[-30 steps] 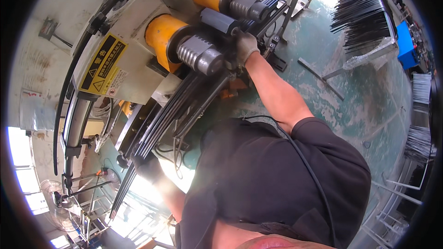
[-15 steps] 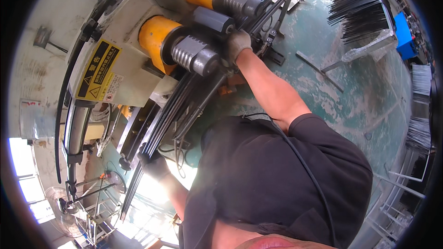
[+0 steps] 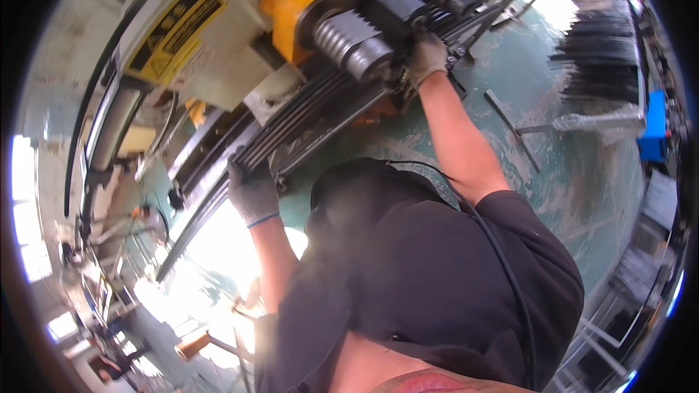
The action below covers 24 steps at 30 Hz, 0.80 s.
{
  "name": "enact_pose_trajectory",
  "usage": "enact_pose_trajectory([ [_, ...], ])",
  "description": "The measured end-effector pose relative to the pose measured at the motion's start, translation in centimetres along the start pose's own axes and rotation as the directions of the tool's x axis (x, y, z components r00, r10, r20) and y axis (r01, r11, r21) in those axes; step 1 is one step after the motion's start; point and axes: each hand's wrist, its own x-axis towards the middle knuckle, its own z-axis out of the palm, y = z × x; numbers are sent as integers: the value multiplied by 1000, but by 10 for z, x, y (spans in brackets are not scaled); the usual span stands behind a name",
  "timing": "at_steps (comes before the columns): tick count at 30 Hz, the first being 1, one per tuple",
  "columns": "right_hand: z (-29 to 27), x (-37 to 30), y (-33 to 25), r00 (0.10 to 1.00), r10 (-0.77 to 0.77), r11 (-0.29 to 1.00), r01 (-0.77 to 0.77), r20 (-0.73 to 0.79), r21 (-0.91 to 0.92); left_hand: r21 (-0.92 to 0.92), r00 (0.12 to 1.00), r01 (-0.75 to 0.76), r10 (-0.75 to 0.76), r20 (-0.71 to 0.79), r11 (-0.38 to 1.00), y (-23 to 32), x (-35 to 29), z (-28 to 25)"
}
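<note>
Gripping long dark bars (image 3: 297, 112) with the gloved left hand (image 3: 253, 189).

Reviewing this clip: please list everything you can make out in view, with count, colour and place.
Long bars: several, dark grey, slanting beneath the machine
Orange cylinders: two, orange, top centre
Ribbed metal ends: two, grey, on the cylinders
Warning sign: one, yellow and black, upper left
Rod pile: too blurred to count, black, upper right
Blue box: one, blue, right edge
Loose bar: one, dark, on the floor
Floor: one, worn green, right side
Far background: too blurred to list
Shirt: one, dark, lower centre
Left hand: one, grey glove, on the long bars
Right hand: one, pale glove, beside the machine
</note>
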Motion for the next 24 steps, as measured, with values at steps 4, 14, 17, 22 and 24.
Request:
enact_pose_trajectory([
  [4,-21,2,-24,980,196,956,-194,12,218,-85,994,-112,112,-13,990,52,14,-46],
  [14,-30,-8,-73,832,542,714,-531,121,455,42,953,-159,165,-255,986,42,4,-36],
  [17,-31,-6,-50,926,362,930,-366,103,20,93,941,-168,187,-281,981,32,-1,-20],
  [22,-35,-14,-17,946,-219,894,294,240,-339,143,1000,-12,14,-7,990,9,-16,-18],
  [24,-44,-25,-11,974,158,964,-188,164,190,795,954,-296,192,228,529,7,-21,-13],
])
